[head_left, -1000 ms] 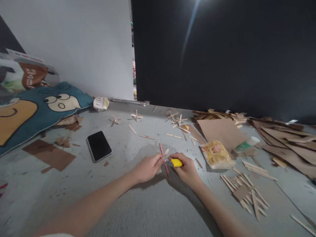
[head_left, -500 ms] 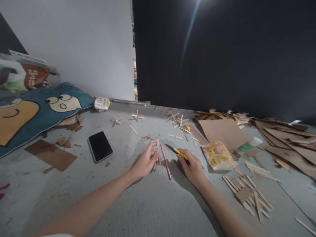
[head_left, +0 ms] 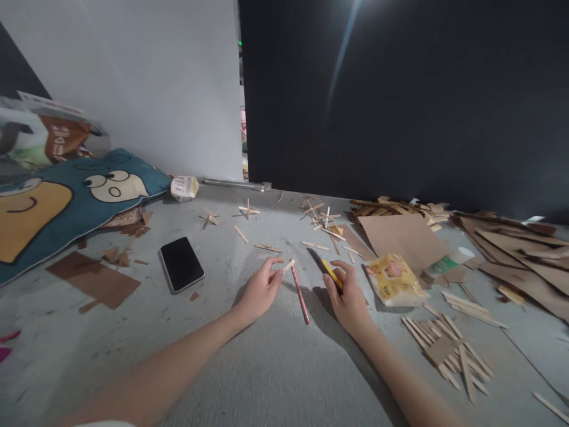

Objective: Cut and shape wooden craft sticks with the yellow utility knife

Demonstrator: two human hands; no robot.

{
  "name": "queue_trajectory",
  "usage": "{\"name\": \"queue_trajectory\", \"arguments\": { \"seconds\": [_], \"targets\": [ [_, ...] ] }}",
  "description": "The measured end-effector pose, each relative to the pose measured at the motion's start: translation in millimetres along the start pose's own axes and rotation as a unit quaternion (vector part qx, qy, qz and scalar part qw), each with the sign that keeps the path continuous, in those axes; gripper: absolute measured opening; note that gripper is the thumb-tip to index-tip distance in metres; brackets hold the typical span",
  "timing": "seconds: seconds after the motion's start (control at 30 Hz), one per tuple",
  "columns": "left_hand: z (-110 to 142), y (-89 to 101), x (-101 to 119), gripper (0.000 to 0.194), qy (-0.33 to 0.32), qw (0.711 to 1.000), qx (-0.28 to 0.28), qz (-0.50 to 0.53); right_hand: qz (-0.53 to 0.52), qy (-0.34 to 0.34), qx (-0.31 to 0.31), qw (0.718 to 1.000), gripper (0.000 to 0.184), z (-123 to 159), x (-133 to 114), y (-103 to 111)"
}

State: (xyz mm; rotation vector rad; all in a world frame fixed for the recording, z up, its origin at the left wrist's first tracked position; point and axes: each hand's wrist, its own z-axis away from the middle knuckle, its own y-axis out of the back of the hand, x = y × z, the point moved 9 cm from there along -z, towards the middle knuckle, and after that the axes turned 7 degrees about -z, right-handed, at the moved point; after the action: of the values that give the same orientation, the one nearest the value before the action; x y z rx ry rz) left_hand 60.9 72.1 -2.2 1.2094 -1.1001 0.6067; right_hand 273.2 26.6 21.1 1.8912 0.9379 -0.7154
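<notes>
Between the thumb and fingers of my left hand [head_left: 262,289] is a short wooden craft stick [head_left: 289,265], tilted up to the right. A red patterned pencil [head_left: 300,293] lies on the table just right of that hand, its far end close to the stick. My right hand [head_left: 347,295] is closed round a yellow utility knife [head_left: 331,274], whose dark blade points forward and left, apart from the stick. Beyond both hands lie loose craft sticks [head_left: 315,245] and small crossed-stick pieces [head_left: 248,210].
A phone [head_left: 181,264] and brown cardboard [head_left: 93,280] lie left, near a blue cushion [head_left: 111,198]. To the right are a yellow packet [head_left: 395,279], a green-and-white tube [head_left: 450,261], a craft stick pile [head_left: 448,350] and cardboard sheets [head_left: 400,237]. A dark panel [head_left: 400,101] stands behind.
The craft stick in my left hand has tipped from upright to slanting right. My right hand has turned the knife, so its blade points more forward, and moved slightly right.
</notes>
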Motion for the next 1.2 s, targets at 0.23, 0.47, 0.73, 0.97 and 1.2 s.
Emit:
{"name": "queue_trajectory", "arguments": {
  "seconds": [0.23,0.47,0.73,0.97,1.2],
  "targets": [
    [13,-6.9,23,0.029,-0.073,0.934,0.012,-0.349,-0.016,0.023,0.019,0.999,0.02,-4,-6,5],
    [14,-15.4,24,0.029,-0.099,0.89,-0.015,-0.444,-0.024,0.048,0.018,0.998,0.035,2,-9,11],
    [19,-8.5,40,0.032,-0.127,0.883,-0.004,-0.453,-0.003,0.043,0.017,0.999,0.041,-1,-2,3],
    [7,8.0,51,0.03,-0.211,0.892,-0.1,-0.387,-0.035,0.016,0.03,0.999,0.024,0,-6,10],
    [5,16.0,24,0.035,-0.242,0.904,-0.15,-0.319,-0.133,-0.009,0.142,0.981,0.032,-9,-11,29]
  ]
}}
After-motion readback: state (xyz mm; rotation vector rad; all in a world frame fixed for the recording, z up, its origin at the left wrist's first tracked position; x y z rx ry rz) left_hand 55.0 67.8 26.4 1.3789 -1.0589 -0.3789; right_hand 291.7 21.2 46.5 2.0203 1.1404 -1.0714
